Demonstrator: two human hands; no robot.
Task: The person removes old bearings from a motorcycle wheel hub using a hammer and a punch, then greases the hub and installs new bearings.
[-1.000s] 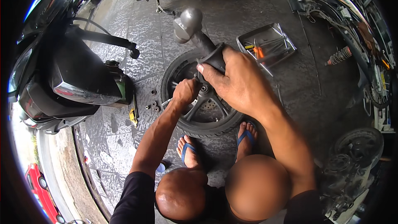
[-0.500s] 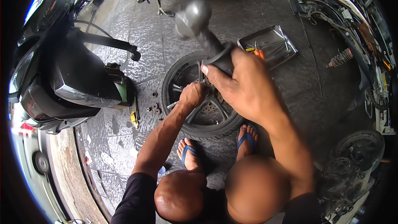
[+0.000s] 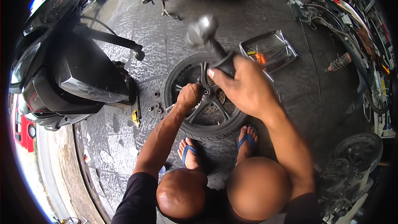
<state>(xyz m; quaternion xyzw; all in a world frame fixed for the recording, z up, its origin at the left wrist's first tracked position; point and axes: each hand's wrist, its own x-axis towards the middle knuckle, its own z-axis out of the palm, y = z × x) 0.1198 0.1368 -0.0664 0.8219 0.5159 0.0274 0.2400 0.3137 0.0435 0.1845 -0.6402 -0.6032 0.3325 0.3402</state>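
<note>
A wheel with a black tyre (image 3: pixel 207 132) and dark spokes lies flat on the floor in front of my feet. My left hand (image 3: pixel 190 96) is closed in a fist beside its hub (image 3: pixel 207 93), around what looks like a metal rod (image 3: pixel 169 108); a pale end sticks out at the lower left, and the rest is hidden. Raised above the wheel, my right hand (image 3: pixel 251 85) grips the black handle of a hammer (image 3: pixel 204 28), whose metal head is smeared by motion and points away from me.
A metal tray (image 3: pixel 259 39) with tools lies beyond the wheel on the right. Several small round parts (image 3: pixel 157 106) and a yellow tool (image 3: pixel 135 118) sit left of the tyre. A black scooter (image 3: pixel 89 68) stands at left; bike parts (image 3: pixel 352 37) crowd the right.
The hammer has come down slightly and to the right, toward me, with my right hand. My left hand stays closed beside the hub. The view has shifted a little.
</note>
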